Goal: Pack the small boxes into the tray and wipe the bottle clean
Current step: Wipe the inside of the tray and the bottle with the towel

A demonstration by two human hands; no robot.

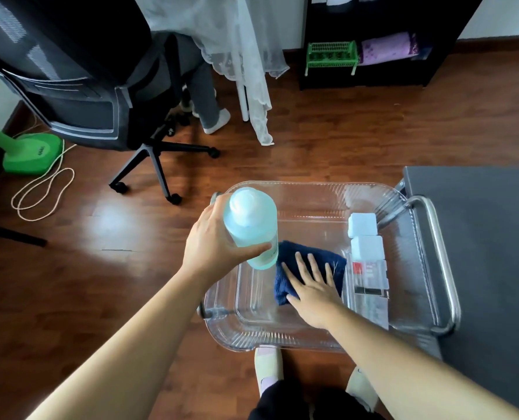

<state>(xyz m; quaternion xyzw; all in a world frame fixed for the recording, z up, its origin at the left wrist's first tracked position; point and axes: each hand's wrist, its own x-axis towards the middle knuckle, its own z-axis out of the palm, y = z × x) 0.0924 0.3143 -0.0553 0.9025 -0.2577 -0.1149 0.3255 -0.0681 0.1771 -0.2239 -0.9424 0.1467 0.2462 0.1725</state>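
Note:
A clear ribbed plastic tray (pixel 312 189) sits on a metal-framed cart. My left hand (pixel 212 241) grips a pale blue bottle (pixel 250 225) with a white cap, upright over the tray's left side. Lying flat with straight fingers, my right hand (pixel 312 283) presses on a dark blue cloth (pixel 300 253) in the tray's middle. Along the tray's right side stand two white small boxes (pixel 362 224) (pixel 367 247) in a row, and nearer me lies a flat clear box with red and black printing (pixel 370 277).
The cart's chrome handle (pixel 442 253) curves round the tray's right side, next to a dark grey surface (pixel 479 237). A black office chair (pixel 100 110) with a seated person, a green fan base (pixel 31 156) with a looped cord, and a black shelf unit (pixel 373 40) stand on the wooden floor.

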